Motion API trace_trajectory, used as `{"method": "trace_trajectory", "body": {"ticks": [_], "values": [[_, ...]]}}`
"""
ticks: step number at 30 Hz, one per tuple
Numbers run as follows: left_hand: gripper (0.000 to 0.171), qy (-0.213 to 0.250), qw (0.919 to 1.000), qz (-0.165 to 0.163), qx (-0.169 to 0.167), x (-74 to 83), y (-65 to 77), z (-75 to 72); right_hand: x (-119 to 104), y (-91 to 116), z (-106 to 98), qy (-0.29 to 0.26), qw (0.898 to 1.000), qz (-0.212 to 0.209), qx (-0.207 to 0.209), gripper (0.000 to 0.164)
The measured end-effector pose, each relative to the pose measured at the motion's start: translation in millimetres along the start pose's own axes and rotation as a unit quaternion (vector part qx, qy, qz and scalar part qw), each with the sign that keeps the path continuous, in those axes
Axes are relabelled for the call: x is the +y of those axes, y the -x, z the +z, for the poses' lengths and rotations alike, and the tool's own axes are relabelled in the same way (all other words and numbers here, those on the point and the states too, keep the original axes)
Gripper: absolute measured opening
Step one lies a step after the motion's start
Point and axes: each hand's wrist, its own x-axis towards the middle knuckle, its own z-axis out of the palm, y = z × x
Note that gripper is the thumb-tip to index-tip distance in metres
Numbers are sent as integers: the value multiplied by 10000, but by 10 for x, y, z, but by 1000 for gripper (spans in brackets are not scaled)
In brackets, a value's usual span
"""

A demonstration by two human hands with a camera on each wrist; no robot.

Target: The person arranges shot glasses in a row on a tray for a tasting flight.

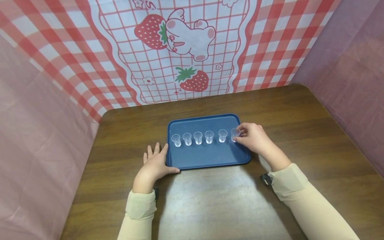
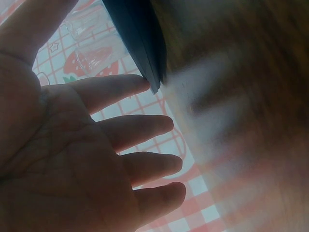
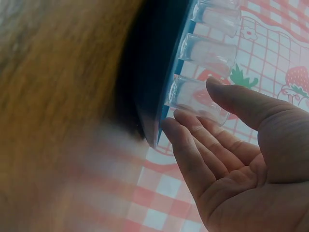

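Observation:
A row of several small clear plastic cups [image 1: 198,138] stands upright on a blue rectangular tray [image 1: 207,158]. At the row's right end, my right hand [image 1: 255,138] pinches the last cup [image 1: 235,134] between thumb and fingers. The right wrist view shows the thumb [image 3: 231,94] on one side of this cup [image 3: 195,96] and fingertips on the other. My left hand [image 1: 154,165] lies at the tray's left edge with fingers spread, its thumb along the near left corner. A fingertip meets the tray's rim [image 2: 140,43] in the left wrist view.
The tray rests on a brown wooden table [image 1: 126,133]. Behind it hangs a red-and-white checked cloth [image 1: 114,60] with strawberry prints. Pink cloth [image 1: 30,150] hangs at the left side, and more [image 1: 345,66] at the right.

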Motion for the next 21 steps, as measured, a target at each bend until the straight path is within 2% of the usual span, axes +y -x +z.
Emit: {"method": "trace_trajectory", "body": {"ticks": [12, 21], "values": [[111, -38, 10000, -15, 58, 3, 13, 3, 24, -7, 30, 16, 9999, 100, -113, 37], [98, 44, 9997, 13, 223, 21, 82, -68, -27, 69, -79, 61, 9997, 62, -223, 54]]}}
